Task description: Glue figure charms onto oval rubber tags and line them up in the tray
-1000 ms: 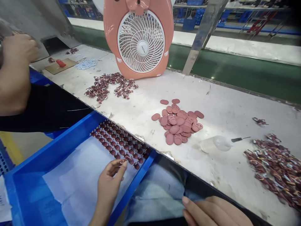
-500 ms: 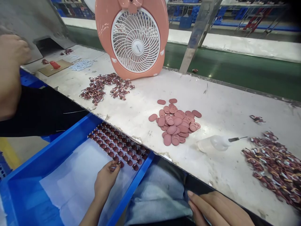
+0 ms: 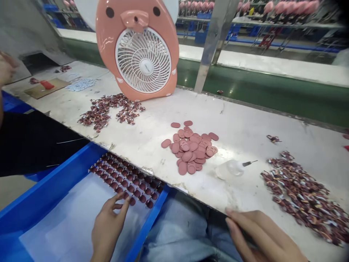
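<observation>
My left hand (image 3: 109, 222) reaches into the blue tray (image 3: 51, 187). Its thumb and fingers are apart at the near edge of several rows of small dark-red oval pieces (image 3: 131, 188), which lie on a white sheet (image 3: 71, 214). A piece shows right beside the thumb tip. At the table's front edge my right hand (image 3: 264, 233) is partly cut off by the frame, fingers extended and slightly apart, with nothing visible in them. Nearest to it on the table are a clear squeeze bottle with a needle tip (image 3: 230, 170) and a heap of small brown-red figures (image 3: 302, 194).
Loose reddish ovals (image 3: 192, 147) are piled mid-table. Behind stand an orange fan (image 3: 106, 40), another heap of small parts (image 3: 102, 109) and pale blue bits (image 3: 81, 84). A metal post (image 3: 208, 51) rises by the green belt (image 3: 251, 89). Another person's hand (image 3: 7, 69) is far left.
My left thumb and fingers have parted from their pinch at the row of oval pieces, leaving a piece there. The head view has shifted right and slightly up; my right hand stays by the table edge.
</observation>
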